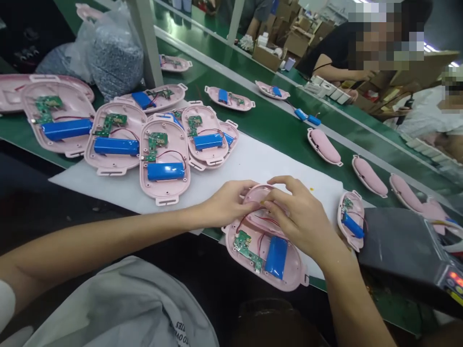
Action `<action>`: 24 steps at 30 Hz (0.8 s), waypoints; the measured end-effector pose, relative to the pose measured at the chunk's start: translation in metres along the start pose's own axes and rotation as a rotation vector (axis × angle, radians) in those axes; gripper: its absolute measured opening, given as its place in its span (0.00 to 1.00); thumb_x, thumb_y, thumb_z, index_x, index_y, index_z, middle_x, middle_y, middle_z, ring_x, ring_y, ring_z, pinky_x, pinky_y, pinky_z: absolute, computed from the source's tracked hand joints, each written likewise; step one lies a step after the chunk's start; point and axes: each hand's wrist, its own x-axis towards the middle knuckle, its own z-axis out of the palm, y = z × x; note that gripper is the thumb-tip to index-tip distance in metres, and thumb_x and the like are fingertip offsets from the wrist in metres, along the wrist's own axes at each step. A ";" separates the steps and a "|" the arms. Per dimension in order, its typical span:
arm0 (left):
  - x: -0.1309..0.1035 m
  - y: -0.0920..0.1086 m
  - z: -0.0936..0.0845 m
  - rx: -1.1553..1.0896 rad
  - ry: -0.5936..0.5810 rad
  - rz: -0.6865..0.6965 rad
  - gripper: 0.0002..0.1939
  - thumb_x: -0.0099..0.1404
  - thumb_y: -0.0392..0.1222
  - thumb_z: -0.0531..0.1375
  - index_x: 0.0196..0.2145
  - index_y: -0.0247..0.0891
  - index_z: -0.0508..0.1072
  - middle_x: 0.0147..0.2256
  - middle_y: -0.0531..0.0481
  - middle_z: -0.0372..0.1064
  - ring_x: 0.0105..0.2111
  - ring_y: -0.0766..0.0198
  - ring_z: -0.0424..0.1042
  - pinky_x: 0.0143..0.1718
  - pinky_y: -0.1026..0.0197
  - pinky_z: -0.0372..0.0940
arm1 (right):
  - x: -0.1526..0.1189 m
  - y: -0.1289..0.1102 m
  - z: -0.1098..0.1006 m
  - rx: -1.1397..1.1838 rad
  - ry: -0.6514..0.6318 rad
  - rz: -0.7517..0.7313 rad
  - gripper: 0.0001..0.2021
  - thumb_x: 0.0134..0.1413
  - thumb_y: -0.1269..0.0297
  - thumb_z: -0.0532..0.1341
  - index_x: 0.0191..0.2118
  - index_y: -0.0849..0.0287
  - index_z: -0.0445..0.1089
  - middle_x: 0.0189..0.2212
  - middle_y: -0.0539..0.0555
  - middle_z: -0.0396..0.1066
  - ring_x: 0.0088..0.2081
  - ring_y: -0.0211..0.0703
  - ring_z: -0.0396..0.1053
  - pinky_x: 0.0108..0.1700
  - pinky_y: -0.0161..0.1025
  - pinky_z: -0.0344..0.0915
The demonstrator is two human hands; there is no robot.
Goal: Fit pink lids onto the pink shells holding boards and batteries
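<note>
Pink case (293, 258) lies open at the near edge of the white sheet (249, 154), its lower half reaching out past that edge; what bears it from below cannot be told. Its hollow side faces up, showing a blue battery (277, 258) and a green board (248, 248). Its long axis slants across the sheet's near edge, one looped end toward the sheet's left part, the other pointing out and to the right. Above it, over the sheet's edge, the upper shell (258, 194) is tipped up with its inside showing. The left hand (229, 205) has its thumb and fingers closed on that shell's left rim; the right hand (302, 209) is half curled, fingertips reaching into the shell, and whether they pinch anything cannot be told. The step in hand seems to be fingertip work inside the upper shell; the next move probably calls for a steady left grip and for keeping the thin red wire (240, 223) free of the rims.
</note>
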 end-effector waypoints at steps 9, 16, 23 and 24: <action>0.001 -0.013 -0.002 0.075 0.003 0.076 0.11 0.66 0.36 0.59 0.46 0.34 0.74 0.42 0.46 0.76 0.42 0.59 0.75 0.43 0.59 0.69 | 0.003 -0.009 0.011 -0.244 0.025 -0.001 0.08 0.61 0.67 0.58 0.33 0.55 0.74 0.42 0.54 0.73 0.43 0.47 0.68 0.37 0.41 0.64; -0.002 -0.013 -0.004 0.173 -0.013 0.079 0.14 0.67 0.37 0.59 0.50 0.35 0.72 0.42 0.46 0.76 0.39 0.59 0.75 0.40 0.59 0.68 | 0.018 0.009 -0.004 -0.047 -0.020 0.468 0.16 0.43 0.51 0.70 0.33 0.56 0.74 0.28 0.52 0.75 0.27 0.44 0.69 0.29 0.38 0.58; -0.006 -0.007 -0.006 0.210 -0.114 0.146 0.13 0.70 0.42 0.56 0.50 0.37 0.72 0.43 0.46 0.76 0.43 0.59 0.76 0.47 0.58 0.68 | -0.016 -0.015 -0.010 -0.077 0.111 0.190 0.10 0.60 0.58 0.61 0.31 0.55 0.76 0.24 0.49 0.74 0.25 0.39 0.68 0.29 0.36 0.56; -0.009 -0.006 -0.009 0.226 -0.203 0.187 0.13 0.71 0.40 0.54 0.50 0.37 0.72 0.43 0.46 0.77 0.43 0.59 0.76 0.47 0.58 0.68 | -0.031 -0.025 -0.005 -0.173 0.203 0.122 0.10 0.61 0.60 0.60 0.31 0.56 0.75 0.24 0.49 0.74 0.25 0.38 0.68 0.29 0.36 0.56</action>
